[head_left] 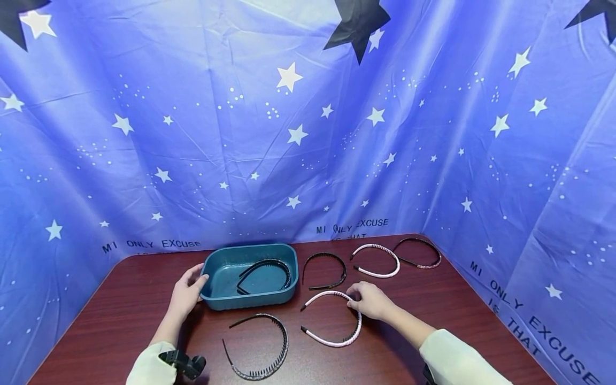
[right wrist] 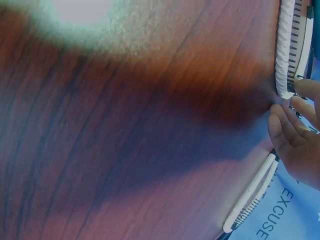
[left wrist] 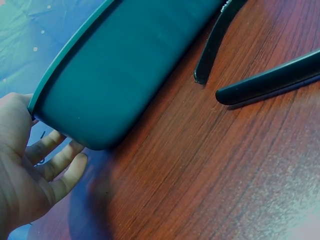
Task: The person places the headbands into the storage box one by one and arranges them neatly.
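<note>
My left hand [head_left: 186, 291] holds the left end of a teal plastic basin [head_left: 250, 301], its thumb over the rim and its fingers outside. In the left wrist view those fingers lie by the basin's rounded corner [left wrist: 100, 132]. Black headband pieces [head_left: 264, 262] lie inside the basin; whether there is more than one, I cannot tell. With thumb and fingers my right hand [head_left: 372, 302] pinches the curved right side of a pale pink headband [head_left: 337, 344], whose tips point left. The right wrist view shows this toothed, wrapped band [right wrist: 283, 50] at the fingertips.
A dark glittery headband [head_left: 260, 376] lies in front of the basin. Right of the basin are a black headband [head_left: 344, 272], another pale pink one [head_left: 380, 275] and a dark one with a pinkish section [head_left: 428, 266]. Starry blue cloth [head_left: 269, 187] hangs behind the dark red table [head_left: 120, 299].
</note>
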Demonstrator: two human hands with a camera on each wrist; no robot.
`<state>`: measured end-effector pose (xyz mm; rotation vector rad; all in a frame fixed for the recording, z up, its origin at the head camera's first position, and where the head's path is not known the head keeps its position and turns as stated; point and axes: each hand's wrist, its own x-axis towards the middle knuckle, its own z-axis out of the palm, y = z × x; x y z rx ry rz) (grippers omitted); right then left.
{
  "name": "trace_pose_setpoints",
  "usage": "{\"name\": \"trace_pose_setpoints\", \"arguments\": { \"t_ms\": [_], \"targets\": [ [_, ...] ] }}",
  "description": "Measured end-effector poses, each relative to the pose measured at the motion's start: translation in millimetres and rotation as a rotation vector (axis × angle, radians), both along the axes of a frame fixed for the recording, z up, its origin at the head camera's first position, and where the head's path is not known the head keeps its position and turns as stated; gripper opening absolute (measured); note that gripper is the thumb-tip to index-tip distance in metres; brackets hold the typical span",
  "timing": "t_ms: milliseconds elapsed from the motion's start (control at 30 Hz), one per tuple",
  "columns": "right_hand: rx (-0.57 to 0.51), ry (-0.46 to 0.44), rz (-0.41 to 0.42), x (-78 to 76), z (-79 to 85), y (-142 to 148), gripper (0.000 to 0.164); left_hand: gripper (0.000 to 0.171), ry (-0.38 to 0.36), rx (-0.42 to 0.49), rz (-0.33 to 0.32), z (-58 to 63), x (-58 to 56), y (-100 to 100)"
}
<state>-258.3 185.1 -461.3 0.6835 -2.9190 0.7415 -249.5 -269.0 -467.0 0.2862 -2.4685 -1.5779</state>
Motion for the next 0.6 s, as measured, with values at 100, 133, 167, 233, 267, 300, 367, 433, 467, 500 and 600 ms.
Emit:
{"name": "trace_pose_setpoints", "arguments": {
  "t_ms": [100,133,167,233,267,300,367,433,467,500,600],
  "targets": [
    [-0.033,-0.006,0.004,0.5,-1.9,-0.3,0.015,0.045,0.001,0.003,-0.002,0.6,-0.1,0.1],
    [-0.045,-0.004,0.007,0.7,-2.2,-0.3,0.014,0.045,0.001,0.003,-0.002,0.8,0.0,0.1],
    [-0.051,-0.003,0.007,1.0,-2.5,-0.4,0.014,0.045,0.001,0.003,-0.002,0.9,0.1,0.3],
    [-0.071,-0.007,0.001,2.1,-2.1,-0.9,0.014,0.045,0.002,0.004,-0.002,1.0,0.4,0.5],
    [-0.081,-0.01,-0.001,2.8,-1.8,-1.1,0.013,0.045,0.001,0.005,-0.002,1.1,0.7,0.6],
    [-0.091,-0.015,-0.004,3.1,-2.1,-1.2,0.013,0.045,0.0,0.004,-0.003,1.0,1.0,0.7],
    [-0.108,-0.027,-0.008,3.9,-2.0,-1.4,0.013,0.045,0.0,0.003,-0.003,1.0,1.6,0.9],
    [-0.119,-0.038,-0.012,4.4,-2.1,-1.5,0.013,0.045,0.0,0.002,-0.004,0.9,1.9,1.0],
    [-0.121,-0.042,-0.013,4.7,-1.8,-1.5,0.012,0.045,0.001,0.004,-0.005,0.9,2.0,1.1],
    [-0.125,-0.045,-0.015,4.7,-1.9,-1.5,0.012,0.045,0.003,0.003,-0.005,0.9,2.0,1.1],
    [-0.129,-0.045,-0.023,5.0,-1.1,-0.9,0.011,0.045,0.008,0.002,-0.004,0.9,1.6,1.2]
  ]
}}
